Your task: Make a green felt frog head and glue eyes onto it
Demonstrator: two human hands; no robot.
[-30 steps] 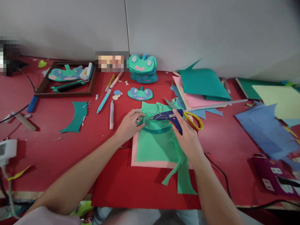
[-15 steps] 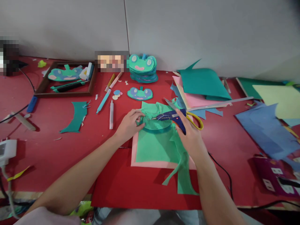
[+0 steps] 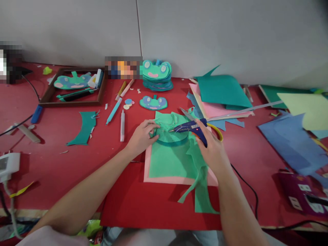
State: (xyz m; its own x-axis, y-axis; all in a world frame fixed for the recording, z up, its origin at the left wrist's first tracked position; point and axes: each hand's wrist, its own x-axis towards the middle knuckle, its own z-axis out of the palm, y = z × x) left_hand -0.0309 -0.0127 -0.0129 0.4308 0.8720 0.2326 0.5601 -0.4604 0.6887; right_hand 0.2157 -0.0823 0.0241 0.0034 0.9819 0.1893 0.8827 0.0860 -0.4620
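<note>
My right hand (image 3: 211, 145) is wrapped round a dark blue glue gun (image 3: 189, 126), with a long glue stick (image 3: 246, 111) jutting from its back. The nozzle points left, over the middle of a rounded green felt cutout (image 3: 171, 138) with a darker teal rim. At the cutout's left end, the thumb and fingers of my left hand (image 3: 144, 135) pinch its edge. Yellow-handled scissors (image 3: 216, 131) lie partly hidden behind the gun. Below are a light green felt sheet (image 3: 171, 162) and a pink sheet (image 3: 164, 179). Green felt scraps (image 3: 201, 184) hang beside my right wrist.
Stacked frog-face cutouts (image 3: 156, 73) stand at the back, with a single frog face (image 3: 153, 102) before them. Marker pens (image 3: 122, 126) and a brown tray (image 3: 71, 103) are to the left. Folded teal felt (image 3: 222, 90) and blue felt (image 3: 292, 140) lie right. A black cord (image 3: 248, 186) trails past my right forearm.
My right hand and the glue gun have shifted slightly right, and the glue stick behind the gun now tilts higher. My left hand stays at the cutout's left edge.
</note>
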